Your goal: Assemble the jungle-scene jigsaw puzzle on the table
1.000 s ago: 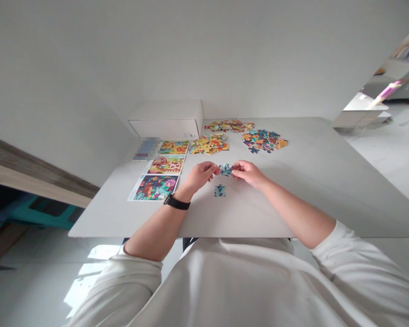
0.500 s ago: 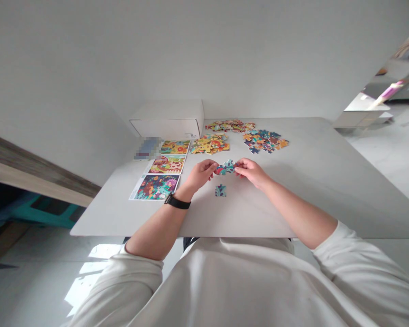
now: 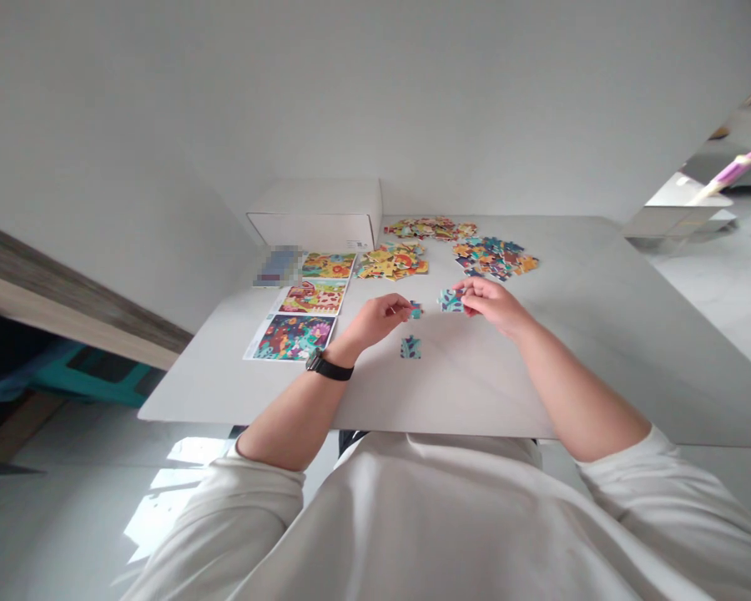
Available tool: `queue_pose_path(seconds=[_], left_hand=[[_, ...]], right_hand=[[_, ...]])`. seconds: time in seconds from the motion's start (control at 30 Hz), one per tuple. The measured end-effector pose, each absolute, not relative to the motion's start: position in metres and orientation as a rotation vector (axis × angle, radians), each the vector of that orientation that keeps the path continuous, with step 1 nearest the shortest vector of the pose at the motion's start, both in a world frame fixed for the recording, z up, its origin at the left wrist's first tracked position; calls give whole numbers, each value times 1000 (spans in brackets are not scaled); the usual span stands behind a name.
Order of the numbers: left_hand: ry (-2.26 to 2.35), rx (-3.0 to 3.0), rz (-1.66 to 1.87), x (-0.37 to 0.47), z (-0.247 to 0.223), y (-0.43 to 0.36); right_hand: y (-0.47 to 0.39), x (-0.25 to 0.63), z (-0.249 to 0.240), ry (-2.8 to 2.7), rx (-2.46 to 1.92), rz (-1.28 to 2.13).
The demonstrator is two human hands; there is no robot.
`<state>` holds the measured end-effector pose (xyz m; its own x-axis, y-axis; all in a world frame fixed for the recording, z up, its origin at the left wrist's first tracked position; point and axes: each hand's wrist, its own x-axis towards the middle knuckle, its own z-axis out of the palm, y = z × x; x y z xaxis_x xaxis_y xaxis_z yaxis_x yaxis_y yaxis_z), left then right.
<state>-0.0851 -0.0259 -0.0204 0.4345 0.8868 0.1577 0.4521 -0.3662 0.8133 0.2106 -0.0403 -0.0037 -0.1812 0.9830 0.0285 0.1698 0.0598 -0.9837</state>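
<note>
My left hand (image 3: 383, 319), with a black watch on its wrist, pinches a small teal puzzle piece (image 3: 416, 310); the fingers cover part of it. To the right, my right hand (image 3: 489, 302) grips the right side of a light teal patterned puzzle piece (image 3: 451, 300). A gap separates the two held pieces. Between me and the hands, another teal piece (image 3: 410, 347) lies on the white table (image 3: 463, 392), touched by neither hand.
Behind the hands lie a yellow pile (image 3: 395, 261), a dark multicoloured pile (image 3: 497, 257) and a red-yellow pile (image 3: 430, 228) of pieces. Picture sheets (image 3: 295, 336) and a blurred-out item (image 3: 279, 265) are at left, before a white box (image 3: 313, 227).
My hands have moved apart, and the pieces that were together between them are now separate, one in each hand. The view has shifted slightly.
</note>
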Motion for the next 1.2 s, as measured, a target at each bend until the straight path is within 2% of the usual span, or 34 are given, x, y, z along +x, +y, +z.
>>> queue_pose_path(seconds=[0.33, 0.7, 1.0, 1.2], left_hand=[[1135, 2246, 385, -90, -14, -33], [1104, 2284, 304, -86, -22, -33], [1159, 2331, 283, -82, -20, -39], [1278, 2363, 259, -75, -18, -47]], right_hand=[[-58, 184, -25, -1862, -1260, 1438], [-56, 173, -37, -1901, -1376, 1401], [-67, 169, -28, -2230, -1473, 940], [-73, 166, -20, -2426, -1462, 748]])
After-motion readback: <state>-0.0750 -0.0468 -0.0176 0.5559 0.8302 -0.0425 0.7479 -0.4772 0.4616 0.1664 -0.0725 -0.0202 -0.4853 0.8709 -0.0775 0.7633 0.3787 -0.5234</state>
